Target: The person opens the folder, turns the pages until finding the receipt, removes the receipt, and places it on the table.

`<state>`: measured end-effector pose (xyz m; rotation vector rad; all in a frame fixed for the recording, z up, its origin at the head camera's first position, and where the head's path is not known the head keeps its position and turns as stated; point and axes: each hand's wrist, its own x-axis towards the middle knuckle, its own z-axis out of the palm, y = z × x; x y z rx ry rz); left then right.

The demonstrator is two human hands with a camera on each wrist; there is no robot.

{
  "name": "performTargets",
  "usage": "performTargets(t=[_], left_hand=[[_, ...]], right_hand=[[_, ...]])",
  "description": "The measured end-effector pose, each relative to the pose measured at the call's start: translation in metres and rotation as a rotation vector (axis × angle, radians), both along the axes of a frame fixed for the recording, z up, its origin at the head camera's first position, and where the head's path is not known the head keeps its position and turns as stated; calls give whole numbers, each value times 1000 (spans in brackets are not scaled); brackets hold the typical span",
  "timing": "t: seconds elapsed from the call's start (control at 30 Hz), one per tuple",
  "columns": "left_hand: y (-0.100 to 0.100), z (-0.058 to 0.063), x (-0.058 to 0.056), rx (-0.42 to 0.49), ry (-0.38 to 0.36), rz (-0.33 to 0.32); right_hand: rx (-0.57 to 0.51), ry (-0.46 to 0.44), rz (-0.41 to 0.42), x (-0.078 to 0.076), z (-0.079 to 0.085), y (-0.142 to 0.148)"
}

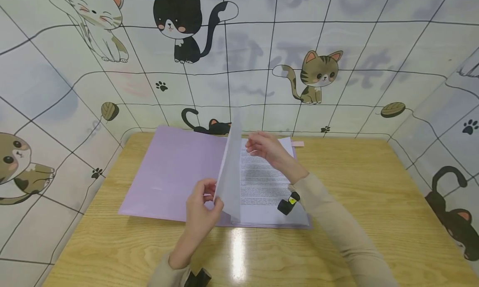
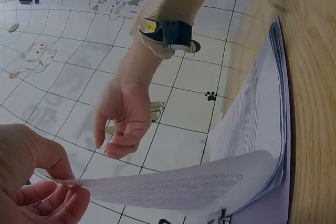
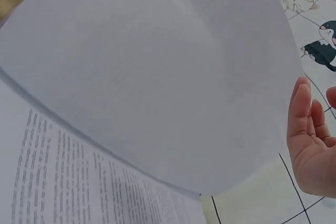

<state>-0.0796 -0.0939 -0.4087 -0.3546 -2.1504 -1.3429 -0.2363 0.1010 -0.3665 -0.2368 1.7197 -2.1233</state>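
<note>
A purple folder (image 1: 176, 174) lies spread on the table, a stack of printed pages (image 1: 262, 183) on its right half. My left hand (image 1: 202, 208) pinches the edge of a lifted sheet of paper (image 1: 230, 174) between thumb and fingers. That sheet stands nearly upright along the folder's middle and bends in the left wrist view. Its face toward the right wrist camera is blank (image 3: 147, 77). Over the top of the printed pages hovers my right hand (image 1: 265, 147), its fingers loosely bent around nothing. Apart from the sheet, it also shows in the right wrist view (image 3: 310, 140).
A small metal clip (image 2: 219, 217) sits at the folder's spine. A pale pink tab (image 1: 298, 144) sticks out past the pages' upper right. Wooden tabletop (image 1: 374, 204) extends around the folder, and a cat-patterned curtain (image 1: 247, 50) rises behind and at both sides.
</note>
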Motion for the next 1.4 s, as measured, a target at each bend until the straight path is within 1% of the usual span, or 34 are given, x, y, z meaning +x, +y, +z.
performTargets(t=[0.3, 0.6, 0.73, 0.87, 0.97, 1.03, 1.23, 1.4], left_hand=[[-27, -5, 4, -51, -85, 105], [-50, -18, 5, -115, -143, 175], [-59, -21, 4, -113, -203, 194], [-66, -26, 4, -104, -291, 221], [-71, -31, 4, -109, -349, 232], [-75, -34, 4, -117, -372, 233], [-82, -42, 4, -156, -385, 232], [-85, -45, 3, -180, -433, 209]], right_hand=[[73, 4, -30, -7, -20, 18], [179, -24, -87, -14, -41, 37], [260, -29, -105, -17, -50, 44], [309, -36, -122, -20, -59, 51], [338, -33, -126, -22, -66, 55], [368, -26, -132, -22, -69, 57], [438, -42, -137, -21, -77, 65], [469, -51, -132, -23, -85, 70]])
